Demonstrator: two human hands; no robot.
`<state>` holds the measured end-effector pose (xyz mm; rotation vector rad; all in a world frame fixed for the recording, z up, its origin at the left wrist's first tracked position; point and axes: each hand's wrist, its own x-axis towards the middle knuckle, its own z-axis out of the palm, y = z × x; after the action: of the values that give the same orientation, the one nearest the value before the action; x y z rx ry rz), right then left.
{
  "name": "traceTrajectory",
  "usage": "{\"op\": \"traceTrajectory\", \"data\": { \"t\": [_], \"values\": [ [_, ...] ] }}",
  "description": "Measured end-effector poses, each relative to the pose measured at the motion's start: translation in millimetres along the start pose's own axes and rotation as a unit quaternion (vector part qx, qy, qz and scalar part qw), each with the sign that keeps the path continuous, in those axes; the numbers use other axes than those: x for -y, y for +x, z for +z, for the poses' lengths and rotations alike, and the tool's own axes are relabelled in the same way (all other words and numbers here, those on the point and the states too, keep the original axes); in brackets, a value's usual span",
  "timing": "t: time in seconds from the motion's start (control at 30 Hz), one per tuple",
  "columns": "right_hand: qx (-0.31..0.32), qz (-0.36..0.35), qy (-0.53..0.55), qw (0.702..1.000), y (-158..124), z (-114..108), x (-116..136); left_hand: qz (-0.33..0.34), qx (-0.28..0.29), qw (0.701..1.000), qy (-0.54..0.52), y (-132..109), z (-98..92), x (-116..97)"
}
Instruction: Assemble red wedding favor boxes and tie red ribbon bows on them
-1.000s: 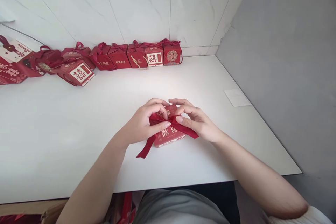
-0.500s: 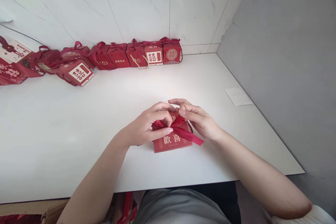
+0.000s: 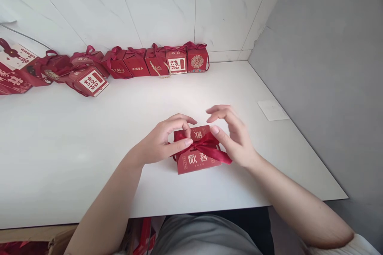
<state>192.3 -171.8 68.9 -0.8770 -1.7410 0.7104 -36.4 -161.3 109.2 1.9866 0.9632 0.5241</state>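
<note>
A red gift box [image 3: 196, 164] with white characters on its top stands on the white table in front of me. A dark red satin ribbon [image 3: 211, 149] is tied in a bow across its top, one tail reaching out to the right. At the left of the knot, my left hand [image 3: 167, 139] pinches the ribbon between thumb and index finger, its other fingers arched above the box. My right hand [image 3: 235, 137] is just right of the bow, fingers curved and apart, with nothing in its grasp.
Several finished-looking red boxes [image 3: 137, 65] with ribbon bows line the tiled wall. One box [image 3: 91, 81] leans out in front of them. A white paper square [image 3: 273, 110] lies near the right edge. A cardboard carton [image 3: 62, 239] is below the table at left.
My right hand has let go of the bow and drawn back to the right, its fingers spreading. My left fingers have shifted slightly left, and more of the box top shows.
</note>
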Motion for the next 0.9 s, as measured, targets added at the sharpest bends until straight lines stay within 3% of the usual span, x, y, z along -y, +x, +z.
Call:
{"op": "traceTrajectory", "data": {
  "t": [0.07,0.13,0.2,0.3,0.47,0.57,0.9],
  "values": [
    [-0.020,-0.148,-0.114,0.982,-7,0,14,-0.013,-0.001,1.000,0.003,2,3.0,-1],
    [0.031,-0.283,-0.175,0.942,-16,4,27,-0.016,-0.002,1.000,-0.012,3,5.0,0],
    [0.093,-0.342,-0.212,0.910,-26,13,36,-0.016,-0.006,0.999,-0.040,4,4.8,2],
    [0.133,-0.360,-0.263,0.885,-36,32,40,-0.017,-0.006,0.997,-0.074,3,0.5,6],
    [0.162,-0.371,-0.346,0.846,-42,53,34,0.004,0.050,0.996,-0.075,0,-5.9,9],
    [0.164,-0.360,-0.384,0.834,-44,54,30,-0.010,0.027,0.999,-0.038,1,-3.0,7],
    [0.143,-0.357,-0.332,0.861,-39,51,24,0.001,-0.023,0.997,-0.076,3,9.1,9]
  ]
}}
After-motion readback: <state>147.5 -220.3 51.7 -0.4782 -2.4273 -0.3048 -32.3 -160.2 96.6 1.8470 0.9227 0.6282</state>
